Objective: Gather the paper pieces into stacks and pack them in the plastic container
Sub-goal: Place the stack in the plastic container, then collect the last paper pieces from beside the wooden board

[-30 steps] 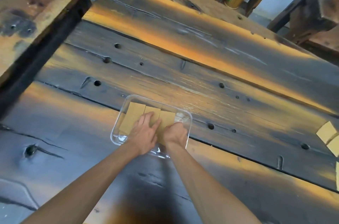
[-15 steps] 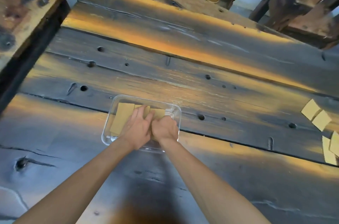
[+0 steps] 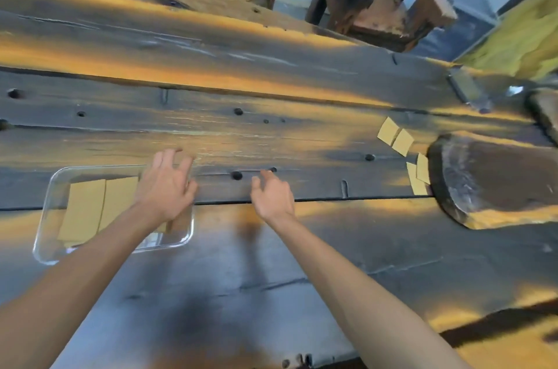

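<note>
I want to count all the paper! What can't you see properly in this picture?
- Head view: the left hand and forearm cover the right part of the plastic container, so paper there is hidden.
- How many sheets each stack of paper pieces in the container holds: edges too thin to count.
- Loose paper pieces at far right: small, and some overlap, so the count is unsure.

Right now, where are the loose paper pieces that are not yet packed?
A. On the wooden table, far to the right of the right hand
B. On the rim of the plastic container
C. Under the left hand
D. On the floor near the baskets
A: the loose paper pieces lie on the wooden table, far right of the empty right hand.
</note>
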